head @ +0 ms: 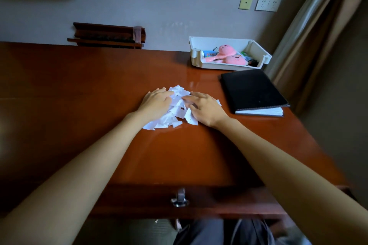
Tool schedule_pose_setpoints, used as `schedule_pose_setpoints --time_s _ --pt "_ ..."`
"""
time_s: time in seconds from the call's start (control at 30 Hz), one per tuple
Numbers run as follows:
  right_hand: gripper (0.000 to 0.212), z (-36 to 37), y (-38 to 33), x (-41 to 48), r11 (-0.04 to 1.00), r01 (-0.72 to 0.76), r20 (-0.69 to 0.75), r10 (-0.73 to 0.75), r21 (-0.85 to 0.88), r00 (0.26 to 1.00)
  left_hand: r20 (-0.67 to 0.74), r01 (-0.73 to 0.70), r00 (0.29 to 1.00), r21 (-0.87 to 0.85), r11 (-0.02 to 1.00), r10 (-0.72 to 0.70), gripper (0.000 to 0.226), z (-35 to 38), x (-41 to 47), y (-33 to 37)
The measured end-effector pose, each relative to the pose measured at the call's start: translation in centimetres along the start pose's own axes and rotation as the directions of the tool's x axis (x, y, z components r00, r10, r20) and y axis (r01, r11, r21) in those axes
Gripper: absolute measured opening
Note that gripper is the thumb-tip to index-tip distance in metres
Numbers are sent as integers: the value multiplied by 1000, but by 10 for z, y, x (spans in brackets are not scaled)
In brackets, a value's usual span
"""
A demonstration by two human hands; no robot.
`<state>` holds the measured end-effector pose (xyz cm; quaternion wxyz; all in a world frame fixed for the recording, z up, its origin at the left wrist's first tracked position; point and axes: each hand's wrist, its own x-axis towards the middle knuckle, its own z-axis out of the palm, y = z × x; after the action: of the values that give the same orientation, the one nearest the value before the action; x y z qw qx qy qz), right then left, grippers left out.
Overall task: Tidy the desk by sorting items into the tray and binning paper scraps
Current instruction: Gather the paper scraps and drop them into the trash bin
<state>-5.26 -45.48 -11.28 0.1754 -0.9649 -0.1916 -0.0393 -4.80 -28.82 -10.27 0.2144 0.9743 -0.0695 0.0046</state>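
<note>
The paper scraps (175,113) sit in one loose white heap right between the person's two hands. So this looks like the scrap-gathering step, raking the bits together before they go in the bin.

The left hand (157,103) lies palm-down on the heap's left edge and the right hand (205,108) lies palm-down on its right edge. Fingers are mostly straight and a bit spread, touching paper but not closed round any of it. Both forearms reach out over the desk (89,89), wrists low.

Next move is probably to squeeze the heap tighter, then curl the fingers under and scoop it up in one go. A few strays poke out on the near side and past the right hand's outer edge, so those could easily get left behind. No bin in view, so can't tell where the load has to travel.

Just right of the right hand lies a black notebook (253,89). Beyond that is the white tray (219,66), with pink toys (225,49) already in it.
</note>
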Motion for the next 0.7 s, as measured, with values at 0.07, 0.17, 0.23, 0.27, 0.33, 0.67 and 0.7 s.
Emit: schedule_pose_setpoints --time_s 0.07,0.17,0.23,0.27,0.33,0.67,0.7 --pt "38 -1 0 -17 1000 16 -19 -16 -15 1000 -6 -18 1000 -18 1000 18 45 5 -11 7" --pt "37 -3 2 -39 999 33 -19 -33 17 999 -12 -62 998 -54 997 62 42 9 -31 18" --pt "38 -7 2 -51 993 39 -84 -30 112 996 -26 -67 998 -101 993 65 41 6 -42 25" --pt "39 -10 1 -58 983 56 -170 -25 177 985 -40 -56 998 -118 991 52 41 4 -46 27" --pt "46 -15 -2 -70 955 73 -324 25 287 946 -111 -11 994 -140 990 -5 42 -2 -56 30" --pt "56 -8 -4 -69 982 -114 24 119 -151 993 -25 139 990 268 953 -137 55 17 -106 31" --pt "50 -8 -4 -68 979 -119 -9 119 -167 993 -83 133 990 271 953 -114 51 19 -104 29"
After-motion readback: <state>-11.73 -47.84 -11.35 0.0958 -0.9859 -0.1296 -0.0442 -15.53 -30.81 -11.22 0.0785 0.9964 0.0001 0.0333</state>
